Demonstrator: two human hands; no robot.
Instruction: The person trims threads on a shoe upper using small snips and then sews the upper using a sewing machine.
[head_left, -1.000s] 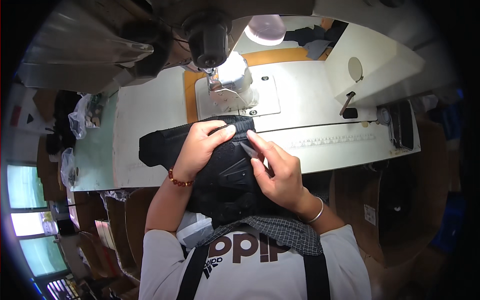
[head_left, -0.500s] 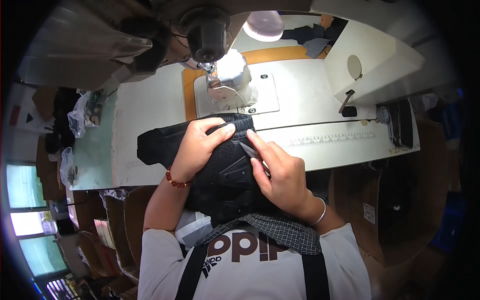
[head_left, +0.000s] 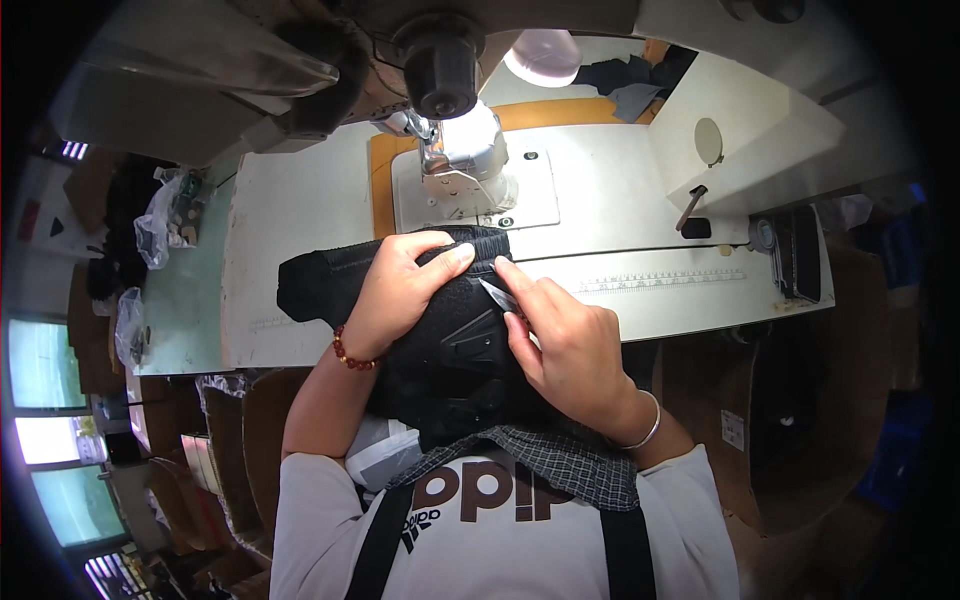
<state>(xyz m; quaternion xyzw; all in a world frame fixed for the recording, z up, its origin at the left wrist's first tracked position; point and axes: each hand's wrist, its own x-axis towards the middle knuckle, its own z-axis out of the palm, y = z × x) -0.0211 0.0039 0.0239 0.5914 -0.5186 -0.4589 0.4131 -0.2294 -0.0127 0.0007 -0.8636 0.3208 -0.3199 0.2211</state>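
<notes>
A black padded fabric piece (head_left: pixel 462 345) with a gathered elastic band and moulded plates lies over the table's front edge and hangs toward my body. My left hand (head_left: pixel 408 283) is closed on its far part, the thumb pressing the gathered band (head_left: pixel 487 243). On the right side of the piece, my right hand (head_left: pixel 568 335) grips a pair of thread snips (head_left: pixel 496 294), their pointed metal blades angled to the far left against the fabric below the band. The palm covers the rest of the snips. My right index fingertip touches the band's edge.
Beyond the piece stands the sewing machine's white post (head_left: pixel 468 165), under a dark machine head (head_left: pixel 437 75). A printed ruler strip (head_left: pixel 660 280) runs along the white table (head_left: pixel 590 225). Cardboard boxes (head_left: pixel 800 430) stand at right; plastic bags (head_left: pixel 155 225) lie at left.
Both hands and the black piece keep nearly the same place. The right hand has shifted slightly to the right, and more of the snips' blades shows.
</notes>
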